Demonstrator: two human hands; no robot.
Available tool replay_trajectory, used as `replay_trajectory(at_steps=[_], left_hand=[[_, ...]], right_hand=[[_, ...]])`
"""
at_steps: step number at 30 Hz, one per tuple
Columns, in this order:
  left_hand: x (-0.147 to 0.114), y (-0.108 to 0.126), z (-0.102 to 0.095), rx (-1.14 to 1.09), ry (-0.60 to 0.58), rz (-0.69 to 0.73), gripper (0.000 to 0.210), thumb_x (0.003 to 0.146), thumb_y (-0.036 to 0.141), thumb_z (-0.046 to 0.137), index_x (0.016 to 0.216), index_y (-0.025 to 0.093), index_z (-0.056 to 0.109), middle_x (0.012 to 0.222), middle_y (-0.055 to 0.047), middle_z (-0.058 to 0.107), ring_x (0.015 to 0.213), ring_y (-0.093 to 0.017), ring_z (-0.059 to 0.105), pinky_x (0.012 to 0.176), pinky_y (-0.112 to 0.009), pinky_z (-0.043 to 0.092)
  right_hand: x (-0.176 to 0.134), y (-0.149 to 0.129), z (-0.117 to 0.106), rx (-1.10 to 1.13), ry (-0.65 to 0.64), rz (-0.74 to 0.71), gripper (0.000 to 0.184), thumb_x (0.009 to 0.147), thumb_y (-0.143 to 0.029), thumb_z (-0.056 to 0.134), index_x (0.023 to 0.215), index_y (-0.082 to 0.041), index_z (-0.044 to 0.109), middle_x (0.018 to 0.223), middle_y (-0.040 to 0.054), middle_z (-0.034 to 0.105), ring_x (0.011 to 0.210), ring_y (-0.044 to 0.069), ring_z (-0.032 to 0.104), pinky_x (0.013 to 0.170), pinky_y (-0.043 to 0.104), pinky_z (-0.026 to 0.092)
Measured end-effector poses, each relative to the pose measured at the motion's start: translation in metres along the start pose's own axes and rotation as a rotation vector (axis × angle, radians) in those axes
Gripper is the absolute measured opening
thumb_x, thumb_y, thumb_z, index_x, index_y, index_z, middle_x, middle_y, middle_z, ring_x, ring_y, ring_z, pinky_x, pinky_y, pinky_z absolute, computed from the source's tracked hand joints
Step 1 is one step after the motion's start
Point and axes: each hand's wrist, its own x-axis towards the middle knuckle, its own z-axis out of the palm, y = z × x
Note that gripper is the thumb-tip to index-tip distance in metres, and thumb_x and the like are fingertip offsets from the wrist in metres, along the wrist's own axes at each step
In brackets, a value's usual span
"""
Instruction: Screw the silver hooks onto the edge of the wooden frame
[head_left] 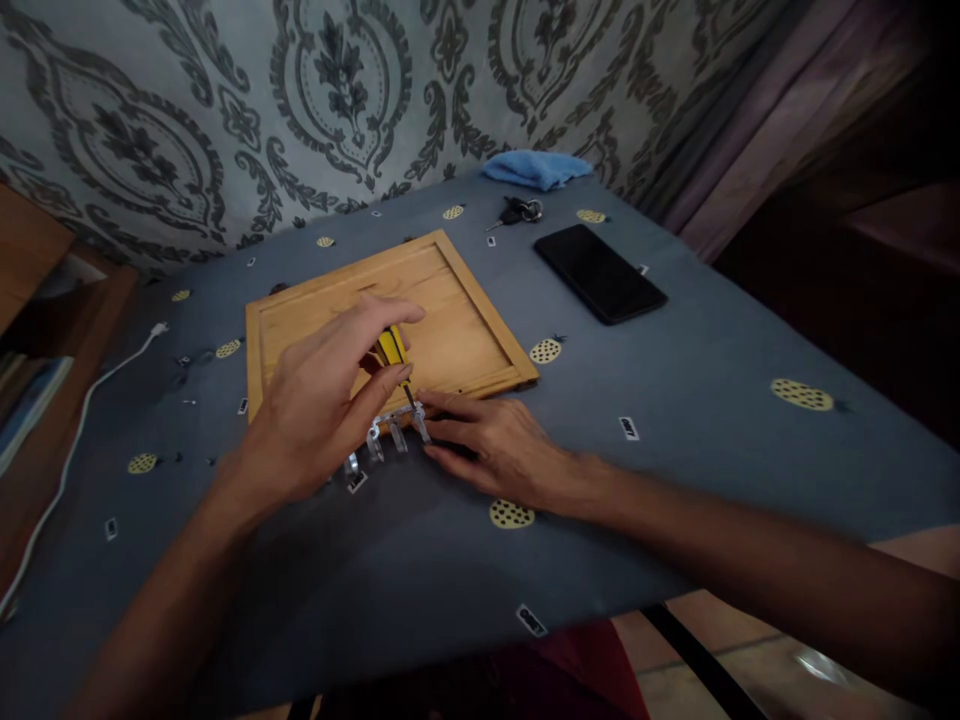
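Observation:
My left hand (322, 400) grips a small screwdriver with a yellow handle (391, 350), its tip pointing down at a shiny metal hook rack (382, 432) that lies at the near edge of a wooden board (457, 320). My right hand (495, 445) lies flat on the grey-blue tablecloth (712, 400), fingertips pressing the right end of the metal rack. Part of the rack is hidden under my left hand.
A black phone (598, 272) lies at the back right, with a bunch of keys (517, 211) and a blue cloth (536, 167) behind it. A white cable (82, 400) runs along the left edge. Patterned wallpaper backs the table; a wooden shelf stands left.

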Motion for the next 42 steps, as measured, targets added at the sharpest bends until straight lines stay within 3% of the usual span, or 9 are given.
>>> replay_trajectory(at_steps=[5,11,15,18,23,30,42], left_hand=[[0.0012,0.0013,0.0009,0.050,-0.010,0.046,0.031,0.095,0.017,0.058,0.126,0.020,0.058,0.113,-0.005,0.070,0.093,-0.016,0.070,0.086,-0.029,0.058],[0.0022,0.0017,0.0024,0.122,0.084,0.078,0.025,0.092,0.023,0.067,0.117,0.020,0.063,0.108,-0.004,0.071,0.083,-0.015,0.068,0.075,-0.026,0.059],[0.0018,0.0022,0.0007,0.130,0.092,0.079,0.035,0.090,0.014,0.066,0.124,0.019,0.059,0.119,-0.006,0.070,0.103,-0.019,0.069,0.090,-0.030,0.059],[0.0018,0.0018,-0.0013,0.083,0.075,0.066,0.041,0.090,0.013,0.066,0.129,0.018,0.054,0.125,-0.008,0.068,0.110,-0.020,0.068,0.095,-0.031,0.058],[0.0013,0.0001,-0.0004,0.071,0.029,0.044,0.034,0.093,0.016,0.061,0.127,0.018,0.057,0.121,-0.005,0.069,0.098,-0.017,0.070,0.088,-0.029,0.059],[0.0013,0.0026,0.0001,0.113,0.053,0.047,0.029,0.093,0.016,0.063,0.122,0.017,0.061,0.116,-0.006,0.072,0.096,-0.017,0.070,0.086,-0.025,0.057],[0.0020,0.0004,-0.0044,0.114,-0.030,0.051,0.032,0.095,0.023,0.059,0.128,0.023,0.058,0.119,-0.007,0.069,0.106,-0.022,0.068,0.089,-0.032,0.057]], right_hand=[[0.0009,-0.0003,-0.0020,0.009,-0.013,-0.013,0.022,0.097,-0.026,0.059,0.107,-0.017,0.076,0.138,0.0123,0.065,0.096,0.025,0.075,0.074,0.036,0.059],[0.0006,-0.0006,-0.0027,0.013,-0.037,0.014,0.022,0.097,-0.027,0.059,0.108,-0.018,0.075,0.140,0.0109,0.063,0.093,0.022,0.075,0.074,0.034,0.058],[0.0008,-0.0010,-0.0029,0.016,-0.032,0.000,0.023,0.098,-0.027,0.057,0.108,-0.018,0.075,0.140,0.0109,0.063,0.095,0.023,0.075,0.075,0.035,0.059],[0.0015,-0.0013,-0.0024,0.006,-0.019,-0.002,0.023,0.098,-0.027,0.057,0.107,-0.018,0.076,0.138,0.0115,0.065,0.094,0.023,0.075,0.075,0.036,0.059],[0.0011,-0.0003,-0.0009,0.001,-0.007,-0.006,0.022,0.097,-0.027,0.059,0.108,-0.018,0.076,0.137,0.0118,0.065,0.093,0.024,0.075,0.074,0.036,0.060],[-0.0002,-0.0002,-0.0013,-0.004,-0.021,-0.004,0.024,0.098,-0.028,0.057,0.111,-0.018,0.075,0.139,0.0115,0.064,0.096,0.024,0.075,0.075,0.035,0.060],[0.0020,-0.0021,-0.0031,-0.002,-0.031,0.008,0.023,0.097,-0.027,0.057,0.107,-0.017,0.076,0.138,0.0123,0.064,0.093,0.025,0.075,0.073,0.037,0.060]])
